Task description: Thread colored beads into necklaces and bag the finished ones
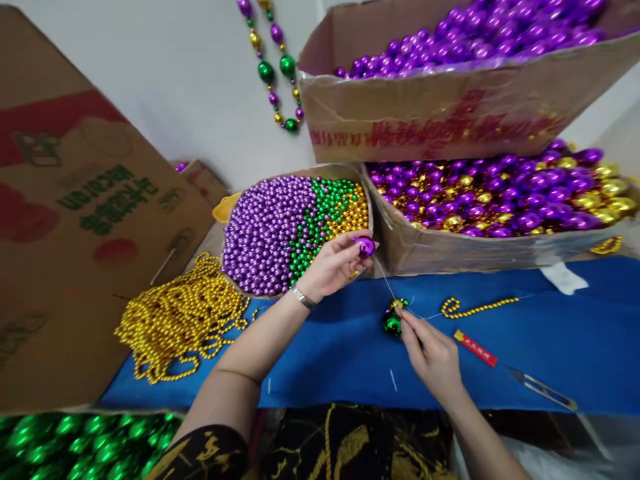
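Nearest, glossy green beads [90,440] fill the lower left corner, below the edge of the blue tabletop [330,367]. Toward the right edge lies a slim metal tool [545,388] beside a red strip [479,349]. The right hand [435,353] closes its fingertips on the lower end of a thin straight line [386,279], needle or taut thread, I cannot tell which, with a large green bead [391,323] just beside them. The left hand [330,268] pinches a purple bead [367,247] at the line's upper end, in front of the box of small beads [371,220]. The bead is smooth and round, so a loose pinch could let it slip and roll away; if the line is a needle, a careless push could prick a finger. The loose thread running to a short gold strand [480,311] could snag on the tool or tangle with the heaped gold strands [185,320] if pulled leftward. Farther back stand a box of purple and gold beads [450,255] and, above it, a carton [440,117] of purple ones.
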{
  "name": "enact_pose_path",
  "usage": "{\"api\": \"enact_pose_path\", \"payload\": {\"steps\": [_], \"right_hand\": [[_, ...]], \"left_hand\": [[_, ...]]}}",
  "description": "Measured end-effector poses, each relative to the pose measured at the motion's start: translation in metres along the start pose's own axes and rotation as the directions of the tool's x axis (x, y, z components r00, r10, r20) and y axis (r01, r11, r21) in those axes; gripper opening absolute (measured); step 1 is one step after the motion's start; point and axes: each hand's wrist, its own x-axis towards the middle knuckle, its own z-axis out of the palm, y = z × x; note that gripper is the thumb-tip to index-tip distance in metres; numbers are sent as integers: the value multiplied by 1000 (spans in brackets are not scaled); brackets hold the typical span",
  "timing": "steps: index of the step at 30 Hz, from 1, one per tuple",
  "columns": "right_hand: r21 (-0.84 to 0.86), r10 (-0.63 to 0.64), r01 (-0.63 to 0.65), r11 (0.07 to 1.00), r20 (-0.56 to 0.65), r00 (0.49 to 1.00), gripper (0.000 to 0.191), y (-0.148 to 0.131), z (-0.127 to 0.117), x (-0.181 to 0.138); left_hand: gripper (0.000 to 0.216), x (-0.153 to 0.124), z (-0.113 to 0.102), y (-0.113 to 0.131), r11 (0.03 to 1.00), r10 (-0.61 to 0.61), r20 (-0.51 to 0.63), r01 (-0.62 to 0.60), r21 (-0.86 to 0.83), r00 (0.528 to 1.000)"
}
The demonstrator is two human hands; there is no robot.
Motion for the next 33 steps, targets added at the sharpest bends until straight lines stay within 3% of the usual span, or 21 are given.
{"api": "enact_pose_path", "payload": {"steps": [3,5,8,10,18,25,27,29,33], "right_hand": [[11,-40,40,999,45,998,37,-7,4,-1],[6,-65,64,998,58,996,38,-13,6,0],[-23,-90,93,995,86,992,37,-20,8,2],[-38,-103,108,993,103,989,36,-22,9,3],[-75,-94,104,992,131,987,33,-24,11,-1],[-103,-119,135,985,147,982,33,-26,11,-1],[-138,-141,161,977,149,979,33,-26,12,0],[-181,-155,179,967,141,978,33,-26,14,1],[-186,-153,181,966,157,976,37,-25,19,1]], "left_hand": [[45,-19,-14,-13,995,49,-67,-43,88,997],[44,-26,-22,-17,948,177,-82,-148,281,981],[41,-35,-32,-17,745,399,-23,-310,591,917],[39,-40,-37,-17,627,469,34,-359,691,883],[37,-51,-44,-16,290,595,195,-434,853,780],[43,-54,-48,-18,146,633,253,-434,889,732],[39,-57,-46,-20,154,624,265,-449,880,735],[35,-60,-43,-23,261,582,249,-468,844,774],[28,-67,-34,-31,730,392,130,-394,559,911]]}}
